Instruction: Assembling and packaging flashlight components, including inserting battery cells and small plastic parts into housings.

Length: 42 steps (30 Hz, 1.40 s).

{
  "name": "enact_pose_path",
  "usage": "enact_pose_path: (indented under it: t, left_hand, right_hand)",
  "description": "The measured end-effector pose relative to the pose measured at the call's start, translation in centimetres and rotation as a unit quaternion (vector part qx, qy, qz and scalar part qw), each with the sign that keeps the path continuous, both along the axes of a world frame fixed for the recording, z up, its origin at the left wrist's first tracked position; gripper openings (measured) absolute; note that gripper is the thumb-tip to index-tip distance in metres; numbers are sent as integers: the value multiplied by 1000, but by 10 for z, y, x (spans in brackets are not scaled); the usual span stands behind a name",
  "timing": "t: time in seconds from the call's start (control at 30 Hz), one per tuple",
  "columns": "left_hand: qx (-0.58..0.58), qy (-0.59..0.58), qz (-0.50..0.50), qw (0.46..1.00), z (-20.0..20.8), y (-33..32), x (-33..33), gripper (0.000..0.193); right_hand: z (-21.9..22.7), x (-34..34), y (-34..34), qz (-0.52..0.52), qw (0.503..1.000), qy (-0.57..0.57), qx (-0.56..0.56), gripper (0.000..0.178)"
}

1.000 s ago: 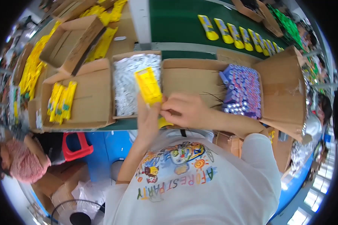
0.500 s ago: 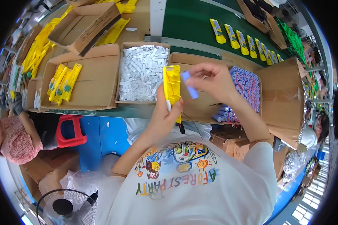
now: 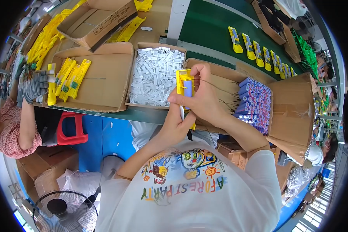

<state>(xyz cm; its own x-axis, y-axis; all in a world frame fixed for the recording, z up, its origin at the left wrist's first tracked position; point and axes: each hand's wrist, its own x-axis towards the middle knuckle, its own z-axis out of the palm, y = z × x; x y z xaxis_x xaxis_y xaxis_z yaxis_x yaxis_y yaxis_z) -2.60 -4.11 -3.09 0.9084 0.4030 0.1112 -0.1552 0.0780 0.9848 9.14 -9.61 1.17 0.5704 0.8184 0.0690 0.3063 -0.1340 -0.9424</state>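
Observation:
Over the front edge of the bench, my left hand [image 3: 176, 127] is closed around the lower part of a yellow plastic casing [image 3: 179, 79]. A purple cylindrical battery [image 3: 188, 89] lies inside the casing's hollow. My right hand [image 3: 207, 98] grips the battery and casing, its thumb across the casing and its fingers at the upper right side. Thin dark wires trail to the right from the fingers. A small white strip [image 3: 182, 112] shows at my left fingers. My hands cover the casing's lower half.
A carton of white plastic parts [image 3: 154, 73] stands ahead; upright purple batteries [image 3: 255, 102] fill a box at right. At left, a co-worker's gloved hand [image 3: 35, 87] is at a carton [image 3: 104, 83] with yellow casings. More casings [image 3: 249, 46] line the green belt [image 3: 212, 31].
The battery has moved left from beside the casing into its hollow, and my right hand now meets the casing. At left, a co-worker's gloved hand has come to the carton with a yellow casing.

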Motion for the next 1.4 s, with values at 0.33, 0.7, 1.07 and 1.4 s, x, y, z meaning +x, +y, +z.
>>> enact_pose_path:
  t: [0.33,0.7,1.07,1.4]
  left_hand:
    - [-420,-137,110,891,10,49,-50,52]
    - [-246,44,173,953,3,47,-52,38]
    - [-127,31,90,987,0,47,-44,38]
    - [-238,-17,13,971,9,37,-23,44]
  right_hand:
    - [-41,45,107,279,841,-462,27,35]
    - [2,35,97,254,932,-238,101,10]
    - [11,27,78,184,981,49,28,31]
    - [9,39,59,188,981,-49,-12,19]
